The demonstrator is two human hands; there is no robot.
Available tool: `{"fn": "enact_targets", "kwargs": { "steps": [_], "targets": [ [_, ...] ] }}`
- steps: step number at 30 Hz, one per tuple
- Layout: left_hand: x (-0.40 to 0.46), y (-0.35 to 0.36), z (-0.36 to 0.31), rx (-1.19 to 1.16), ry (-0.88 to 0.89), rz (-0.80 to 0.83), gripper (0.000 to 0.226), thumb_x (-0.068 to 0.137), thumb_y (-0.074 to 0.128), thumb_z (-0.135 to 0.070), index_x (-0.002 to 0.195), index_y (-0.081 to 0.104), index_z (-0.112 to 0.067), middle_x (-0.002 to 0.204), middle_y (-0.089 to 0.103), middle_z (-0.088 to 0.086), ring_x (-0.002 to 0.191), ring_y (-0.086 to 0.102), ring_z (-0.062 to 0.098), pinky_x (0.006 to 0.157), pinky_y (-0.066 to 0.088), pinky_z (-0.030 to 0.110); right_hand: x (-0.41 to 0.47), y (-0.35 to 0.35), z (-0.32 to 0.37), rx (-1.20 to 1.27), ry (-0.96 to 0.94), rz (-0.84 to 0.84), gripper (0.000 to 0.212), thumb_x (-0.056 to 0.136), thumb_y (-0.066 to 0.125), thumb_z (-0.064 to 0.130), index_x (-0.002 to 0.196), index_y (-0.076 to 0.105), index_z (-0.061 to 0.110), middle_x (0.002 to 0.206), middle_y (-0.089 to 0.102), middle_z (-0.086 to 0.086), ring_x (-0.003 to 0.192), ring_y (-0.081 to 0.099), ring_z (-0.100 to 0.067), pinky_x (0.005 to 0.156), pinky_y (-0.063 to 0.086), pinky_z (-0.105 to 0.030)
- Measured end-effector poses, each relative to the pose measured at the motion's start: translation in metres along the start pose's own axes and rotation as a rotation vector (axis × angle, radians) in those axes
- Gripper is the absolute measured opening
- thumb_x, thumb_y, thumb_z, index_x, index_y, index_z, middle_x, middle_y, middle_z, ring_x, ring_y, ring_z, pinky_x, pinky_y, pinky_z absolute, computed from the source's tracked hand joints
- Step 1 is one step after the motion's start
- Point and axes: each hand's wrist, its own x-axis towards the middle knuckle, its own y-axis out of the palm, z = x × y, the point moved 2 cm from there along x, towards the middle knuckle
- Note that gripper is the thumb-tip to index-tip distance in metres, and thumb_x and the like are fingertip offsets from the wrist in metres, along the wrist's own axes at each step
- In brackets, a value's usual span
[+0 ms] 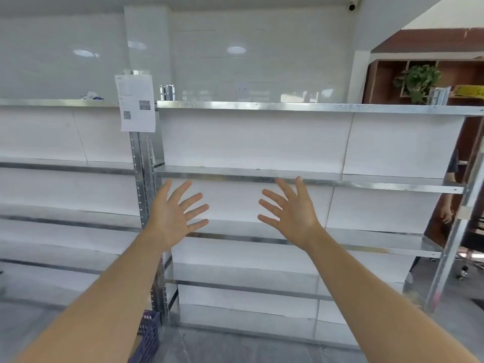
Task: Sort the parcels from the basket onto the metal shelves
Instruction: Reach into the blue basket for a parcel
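Both my arms reach forward toward the metal shelves [301,179], a galvanised rack with several bare levels against a white wall. My left hand [175,213] is held up with fingers spread and nothing in it. My right hand [290,210] mirrors it, fingers apart and holding nothing. Both hands hover in front of the gap between the second and third shelf levels. A corner of a blue-purple plastic basket [149,336] shows on the floor under my left forearm. No parcels are visible.
A second shelf bay [65,166] extends to the left. A printed paper sheet [136,103] hangs on the upright post. At the far right, behind the rack, another person's hand [446,213] and a potted plant [419,82] show. Grey tiled floor lies below.
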Motion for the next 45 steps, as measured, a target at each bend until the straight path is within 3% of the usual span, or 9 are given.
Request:
{"fn": "enact_targets", "kwargs": {
  "steps": [7,14,17,23,28,32,45],
  "targets": [
    [-0.008,-0.08,-0.014,-0.015,-0.012,-0.096,0.067,0.098,0.042,-0.07,0.152,0.053,-0.033,0.153,0.057,0.012,0.136,0.057,0.04,0.118,0.037,0.065,0.026,0.045,-0.065,0.025,0.072,-0.006,0.065,0.099,0.035,0.07,0.15,0.051,0.033,0.143,0.064,-0.007,0.131,0.061,-0.032,0.11,0.048,-0.059],
    [-0.002,-0.149,-0.01,-0.017,-0.01,-0.253,0.066,0.098,0.042,-0.069,0.152,0.053,-0.032,0.149,0.061,0.011,0.128,0.063,0.039,0.113,0.044,0.061,0.073,0.078,-0.127,0.035,0.178,0.055,0.068,0.098,0.032,0.072,0.152,0.048,0.033,0.146,0.061,-0.009,0.132,0.06,-0.035,0.11,0.047,-0.059],
    [0.009,-0.173,-0.001,-0.027,-0.005,-0.345,0.066,0.097,0.044,-0.069,0.151,0.054,-0.032,0.146,0.063,0.012,0.123,0.066,0.038,0.107,0.049,0.059,0.104,0.088,-0.155,0.038,0.235,0.105,0.069,0.098,0.033,0.072,0.153,0.047,0.034,0.147,0.061,-0.009,0.131,0.061,-0.035,0.112,0.046,-0.059],
    [0.05,-0.215,0.021,-0.01,0.009,-0.513,0.063,0.099,0.04,-0.068,0.149,0.055,-0.033,0.148,0.06,0.012,0.13,0.06,0.04,0.115,0.042,0.061,0.191,0.099,-0.212,0.038,0.358,0.25,0.069,0.099,0.03,0.072,0.154,0.045,0.034,0.15,0.057,-0.01,0.133,0.058,-0.033,0.113,0.044,-0.059],
    [0.088,-0.241,0.037,-0.047,0.033,-0.648,0.064,0.101,0.037,-0.067,0.152,0.053,-0.031,0.148,0.06,0.013,0.126,0.061,0.041,0.109,0.046,0.059,0.262,0.103,-0.247,0.034,0.458,0.354,0.07,0.099,0.029,0.072,0.155,0.044,0.032,0.15,0.057,-0.01,0.127,0.061,-0.029,0.112,0.045,-0.057],
    [0.112,-0.259,0.048,-0.067,0.055,-0.748,0.063,0.102,0.035,-0.064,0.154,0.05,-0.032,0.151,0.056,0.014,0.133,0.055,0.043,0.119,0.035,0.063,0.312,0.115,-0.273,0.019,0.533,0.435,0.071,0.1,0.027,0.071,0.156,0.042,0.031,0.154,0.054,-0.011,0.138,0.054,-0.034,0.114,0.043,-0.058],
    [0.144,-0.377,0.047,-0.091,0.034,-0.978,0.066,0.102,0.03,-0.066,0.158,0.043,-0.033,0.156,0.052,0.015,0.133,0.057,0.042,0.115,0.04,0.063,0.396,0.215,-0.389,-0.094,0.697,0.632,0.072,0.098,0.027,0.073,0.156,0.041,0.033,0.152,0.054,-0.009,0.139,0.052,-0.033,0.118,0.037,-0.06]
  ]
}}
